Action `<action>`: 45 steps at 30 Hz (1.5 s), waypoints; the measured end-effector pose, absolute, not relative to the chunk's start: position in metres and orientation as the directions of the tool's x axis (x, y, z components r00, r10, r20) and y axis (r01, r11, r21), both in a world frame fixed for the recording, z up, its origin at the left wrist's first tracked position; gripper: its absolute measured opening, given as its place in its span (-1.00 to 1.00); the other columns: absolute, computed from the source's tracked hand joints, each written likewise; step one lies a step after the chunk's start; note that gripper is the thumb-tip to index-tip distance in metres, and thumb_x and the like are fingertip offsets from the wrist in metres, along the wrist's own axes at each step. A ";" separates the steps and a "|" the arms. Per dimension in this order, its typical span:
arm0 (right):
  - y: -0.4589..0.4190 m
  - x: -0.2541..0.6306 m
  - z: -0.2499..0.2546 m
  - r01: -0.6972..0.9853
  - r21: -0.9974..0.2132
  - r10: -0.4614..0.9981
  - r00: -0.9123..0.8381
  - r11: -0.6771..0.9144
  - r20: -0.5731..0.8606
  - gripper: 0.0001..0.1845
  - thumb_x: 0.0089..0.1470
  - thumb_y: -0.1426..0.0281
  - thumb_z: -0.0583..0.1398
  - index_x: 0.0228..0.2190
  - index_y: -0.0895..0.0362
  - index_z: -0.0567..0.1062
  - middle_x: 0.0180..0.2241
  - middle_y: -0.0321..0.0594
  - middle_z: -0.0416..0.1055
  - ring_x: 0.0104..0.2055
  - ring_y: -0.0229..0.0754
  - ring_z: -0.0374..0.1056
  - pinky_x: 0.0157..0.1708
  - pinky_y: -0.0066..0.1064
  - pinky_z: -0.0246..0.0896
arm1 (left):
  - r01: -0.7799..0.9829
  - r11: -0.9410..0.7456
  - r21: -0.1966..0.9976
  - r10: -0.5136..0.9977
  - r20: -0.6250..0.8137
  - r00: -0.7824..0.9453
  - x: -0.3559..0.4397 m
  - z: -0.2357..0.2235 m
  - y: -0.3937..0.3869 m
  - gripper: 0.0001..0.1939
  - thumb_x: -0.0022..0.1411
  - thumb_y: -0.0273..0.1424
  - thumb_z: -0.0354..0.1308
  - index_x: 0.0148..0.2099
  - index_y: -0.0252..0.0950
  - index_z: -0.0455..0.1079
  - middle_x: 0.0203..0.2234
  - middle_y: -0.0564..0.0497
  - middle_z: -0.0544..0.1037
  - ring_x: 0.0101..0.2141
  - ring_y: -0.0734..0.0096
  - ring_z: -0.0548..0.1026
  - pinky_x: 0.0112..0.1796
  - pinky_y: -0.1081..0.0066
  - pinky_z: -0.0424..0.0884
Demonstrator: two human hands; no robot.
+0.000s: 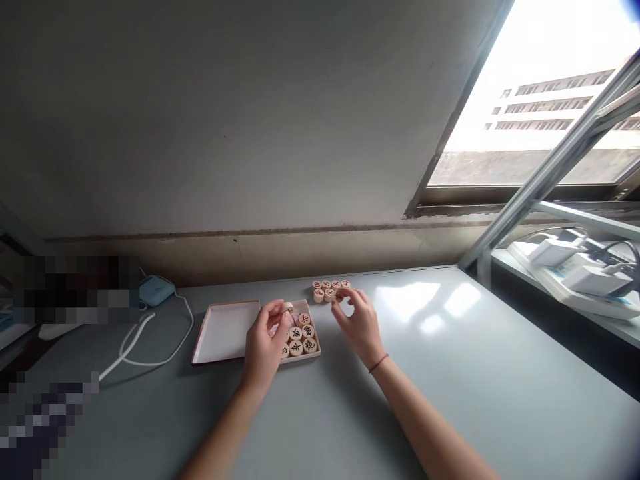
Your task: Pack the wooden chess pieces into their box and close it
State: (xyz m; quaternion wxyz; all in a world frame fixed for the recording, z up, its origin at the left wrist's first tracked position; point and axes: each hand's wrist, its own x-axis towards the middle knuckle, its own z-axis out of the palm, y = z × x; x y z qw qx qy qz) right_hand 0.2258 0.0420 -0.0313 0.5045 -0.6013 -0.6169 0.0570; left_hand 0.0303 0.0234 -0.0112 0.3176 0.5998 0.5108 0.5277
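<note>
My left hand (267, 333) pinches a round wooden Chinese chess piece (287, 307) between thumb and fingers, above an open box (318, 351). Inside the box lie several more pieces with black or red characters; part of them is hidden behind the hand. My right hand (358, 322), a thin red cord round its wrist, has thumb and index finger closed about another chess piece (339, 297). That piece is at the front right of a group of pieces (326, 285) set in rows on the table; whether it is lifted I cannot tell.
The box's lid (227, 330) lies inner side up, left of the box on the grey table (450, 400). A white cable (165, 362) and a blue device (155, 291) are at the back left. Chargers (595, 283) stand on a shelf at right, beyond a metal frame.
</note>
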 end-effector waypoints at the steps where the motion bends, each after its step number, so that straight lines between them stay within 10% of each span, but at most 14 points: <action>1: 0.047 0.234 -0.036 0.701 -0.680 0.807 0.267 0.212 0.527 -0.77 0.05 0.30 0.11 -0.26 0.12 0.44 -0.28 -0.10 0.44 -0.22 -0.07 0.31 -0.23 -0.24 0.25 | 0.251 -0.273 0.929 0.948 0.303 -0.092 0.030 -0.012 0.024 -0.75 0.22 -0.24 0.10 -0.11 -0.25 0.38 -0.24 -0.07 0.56 -0.19 0.33 0.55 -0.15 0.33 0.51; 11: 0.057 0.247 -0.054 0.793 -0.605 0.868 0.254 0.065 0.426 -0.74 0.10 0.22 0.06 -0.40 0.09 0.46 -0.31 -0.12 0.47 -0.27 -0.08 0.28 -0.23 -0.22 0.18 | 0.295 -0.228 0.928 0.959 0.267 -0.097 0.030 -0.016 0.027 -0.71 0.21 -0.32 0.10 -0.02 -0.24 0.37 -0.12 -0.09 0.46 -0.22 0.40 0.52 -0.26 0.42 0.54; 24: 0.011 0.182 -0.005 0.470 -0.795 0.906 -0.021 0.383 0.423 -0.80 0.07 0.29 0.14 -0.28 0.08 0.49 -0.36 -0.21 0.47 -0.37 -0.24 0.35 -0.39 -0.43 0.27 | 0.663 -0.604 0.442 0.753 0.589 0.293 0.035 -0.014 0.015 -0.74 0.31 -0.35 0.03 0.04 -0.15 0.32 -0.20 -0.04 0.51 -0.18 0.29 0.52 -0.16 0.33 0.45; 31: 0.048 0.242 -0.036 0.668 -0.728 0.837 0.304 0.154 0.456 -0.63 0.02 0.23 0.13 -0.14 0.14 0.38 -0.28 -0.11 0.45 -0.34 -0.14 0.33 -0.36 -0.31 0.26 | 0.694 -0.572 0.437 0.774 0.568 0.279 0.036 -0.014 0.016 -0.74 0.29 -0.38 0.02 0.02 -0.18 0.33 -0.16 -0.04 0.50 -0.14 0.30 0.50 -0.12 0.33 0.44; 45: 0.064 0.254 -0.062 0.829 -0.555 0.871 0.216 0.075 0.440 -0.83 0.07 0.32 0.06 -0.32 0.06 0.42 -0.31 -0.20 0.49 -0.34 -0.14 0.30 -0.29 -0.31 0.17 | 0.681 -0.541 0.493 0.813 0.515 0.273 0.036 -0.018 0.016 -0.72 0.28 -0.42 -0.03 0.01 -0.16 0.33 -0.13 -0.03 0.50 -0.13 0.31 0.49 -0.12 0.33 0.44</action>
